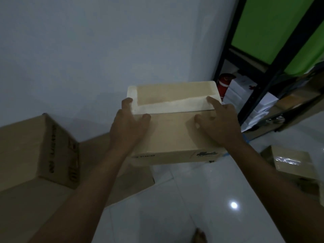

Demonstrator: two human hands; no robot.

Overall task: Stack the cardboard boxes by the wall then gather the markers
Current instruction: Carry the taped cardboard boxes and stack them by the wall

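Note:
A tan cardboard box (172, 127) with a torn pale strip across its lid is in the middle, close to the white wall. My left hand (128, 123) clasps its left side, thumb on the lid. My right hand (216, 121) grips its right side, fingers spread over the lid. The box is above a flat brown cardboard piece (133, 179) on the floor; whether it rests on it I cannot tell. A bigger brown box (37, 151) with dark print stands at the left by the wall. Another taped box (292, 162) lies at the right. No markers are visible.
A black metal shelf rack (273, 64) with green panels stands at the right, holding white packages (240, 88) and a red canister (223, 85). The floor is glossy white tile (201, 199). A bare foot (199, 236) shows at the bottom edge.

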